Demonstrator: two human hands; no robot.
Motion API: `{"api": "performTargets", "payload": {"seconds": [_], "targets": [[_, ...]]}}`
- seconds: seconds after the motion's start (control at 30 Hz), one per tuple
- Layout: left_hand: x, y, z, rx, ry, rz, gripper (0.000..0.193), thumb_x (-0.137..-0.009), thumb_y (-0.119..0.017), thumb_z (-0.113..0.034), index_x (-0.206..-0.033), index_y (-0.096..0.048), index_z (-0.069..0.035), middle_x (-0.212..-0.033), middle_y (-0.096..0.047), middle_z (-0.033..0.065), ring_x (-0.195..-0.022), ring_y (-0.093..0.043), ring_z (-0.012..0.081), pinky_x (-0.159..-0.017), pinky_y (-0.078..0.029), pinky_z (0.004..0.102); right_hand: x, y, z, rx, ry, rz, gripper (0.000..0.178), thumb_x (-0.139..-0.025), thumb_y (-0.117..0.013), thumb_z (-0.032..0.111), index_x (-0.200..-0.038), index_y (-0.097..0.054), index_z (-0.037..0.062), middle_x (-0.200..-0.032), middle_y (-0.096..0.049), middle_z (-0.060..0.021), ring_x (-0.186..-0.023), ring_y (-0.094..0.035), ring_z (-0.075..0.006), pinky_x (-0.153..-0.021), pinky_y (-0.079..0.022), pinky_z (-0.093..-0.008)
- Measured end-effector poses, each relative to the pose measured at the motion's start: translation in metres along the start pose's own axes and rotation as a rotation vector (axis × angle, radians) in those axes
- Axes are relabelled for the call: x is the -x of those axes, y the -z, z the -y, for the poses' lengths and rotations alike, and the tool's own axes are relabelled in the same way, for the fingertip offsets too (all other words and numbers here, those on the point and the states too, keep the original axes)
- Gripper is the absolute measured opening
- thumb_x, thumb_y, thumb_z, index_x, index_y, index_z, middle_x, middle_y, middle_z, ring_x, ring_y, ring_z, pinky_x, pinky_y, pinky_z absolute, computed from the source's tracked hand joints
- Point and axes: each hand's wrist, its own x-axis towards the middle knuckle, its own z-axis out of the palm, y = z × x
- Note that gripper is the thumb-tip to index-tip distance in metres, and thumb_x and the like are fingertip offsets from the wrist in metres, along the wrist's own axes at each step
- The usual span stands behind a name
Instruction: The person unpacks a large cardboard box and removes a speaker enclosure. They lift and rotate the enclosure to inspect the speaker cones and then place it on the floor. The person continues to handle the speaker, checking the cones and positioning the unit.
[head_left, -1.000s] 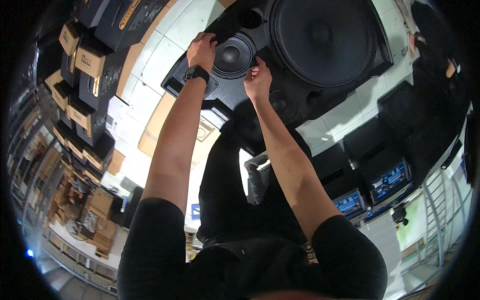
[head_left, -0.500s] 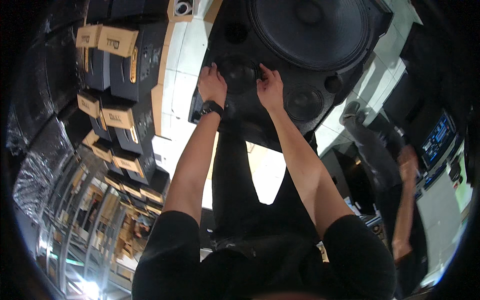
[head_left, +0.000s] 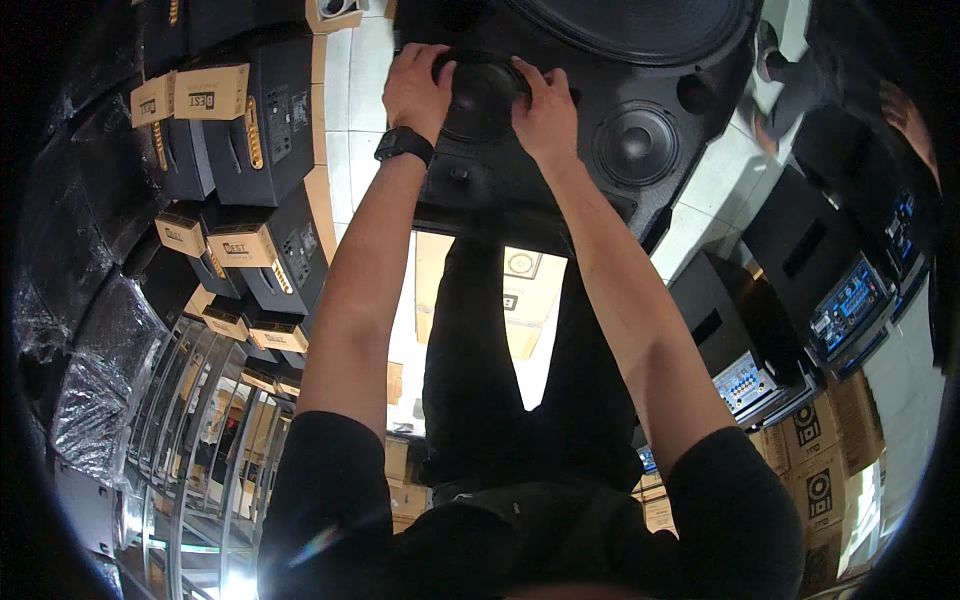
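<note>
A big black speaker cabinet (head_left: 583, 190) lies face up in front of me. My left hand (head_left: 417, 92) is at the left rim of a round black speaker driver (head_left: 482, 105) in its panel, fingers bent over the far edge and thumb apart. On the opposite rim my right hand (head_left: 546, 108) has its fingers curled around the edge. The fingertips are partly hidden, so how firmly they grip is hard to see. To the right sits a similar driver (head_left: 637, 142), and beyond it a large woofer (head_left: 640, 25), cut off by the top of the view.
Black speakers (head_left: 283, 130) with cardboard pieces (head_left: 210, 92) on them stand in rows at left. Below them is a metal frame (head_left: 190, 450). On the right are more speakers (head_left: 800, 245) with lit panels, printed cartons (head_left: 825, 480) and another person's hand (head_left: 908, 120).
My view has shifted, and the cabinet sits higher in it. My left hand has spread further over the driver's rim. The other person on the right has moved toward the upper edge.
</note>
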Motion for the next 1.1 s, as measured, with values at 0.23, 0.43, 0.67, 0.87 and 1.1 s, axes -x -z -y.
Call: {"api": "performTargets", "payload": {"seconds": [0.23,0.43,0.67,0.87,1.1], "targets": [[0.01,-0.006,0.005,-0.021,-0.091,-0.03,0.031,-0.088,-0.071,-0.018,-0.119,-0.069,-0.017,-0.121,-0.062,0.0074,-0.111,-0.06,0.032,-0.094,-0.053,0.0418,0.004,0.004,-0.017,-0.179,0.008,0.018,0.061,-0.083,-0.065,0.004,-0.142,-0.055,0.017,-0.109,-0.055,-0.018,-0.093,-0.065,-0.0323,-0.082,-0.057,-0.0431],[0.01,0.002,0.002,0.014,-0.131,0.116,0.046,-0.09,-0.07,-0.027,-0.133,-0.061,-0.015,-0.132,-0.052,0.0189,-0.122,-0.051,0.0384,-0.104,-0.045,0.0471,0.049,0.052,-0.066,-0.356,-0.089,-0.079,0.055,-0.085,-0.068,0.002,-0.138,-0.056,0.0063,-0.102,-0.063,-0.0138,-0.083,-0.068,-0.0211,-0.071,-0.056,-0.0314],[0.007,-0.005,-0.017,-0.32,-0.213,0.216,0.051,-0.097,-0.06,-0.04,-0.146,-0.054,-0.024,-0.136,-0.049,0.0172,-0.125,-0.049,0.0355,-0.105,-0.044,0.0442,0.092,0.146,-0.166,0.136,-0.185,-0.397,0.049,-0.08,-0.072,0.004,-0.128,-0.063,0.0091,-0.112,-0.06,-0.0172,-0.104,-0.059,-0.0351,-0.092,-0.05,-0.0433],[0.007,0.006,-0.067,-0.342,-0.258,0.2,0.043,-0.093,-0.065,-0.03,-0.134,-0.063,-0.016,-0.128,-0.056,0.0185,-0.121,-0.055,0.0366,-0.103,-0.046,0.0452,0.063,0.151,-0.172,0.201,0.071,-0.231,0.054,-0.078,-0.071,0.003,-0.13,-0.063,0.012,-0.116,-0.059,-0.015,-0.107,-0.056,-0.0341,-0.095,-0.048,-0.043],[0.069,-0.062,-0.183,-0.015,-0.14,0.264,0.025,-0.088,-0.071,-0.026,-0.11,-0.071,-0.014,-0.115,-0.067,0.0072,-0.11,-0.062,0.0318,-0.095,-0.05,0.0449,0.019,0.143,-0.179,0.274,0.227,-0.191,0.037,-0.076,-0.073,0.008,-0.113,-0.073,0.014,-0.105,-0.063,-0.0085,-0.101,-0.062,-0.0305,-0.089,-0.054,-0.043]]}}
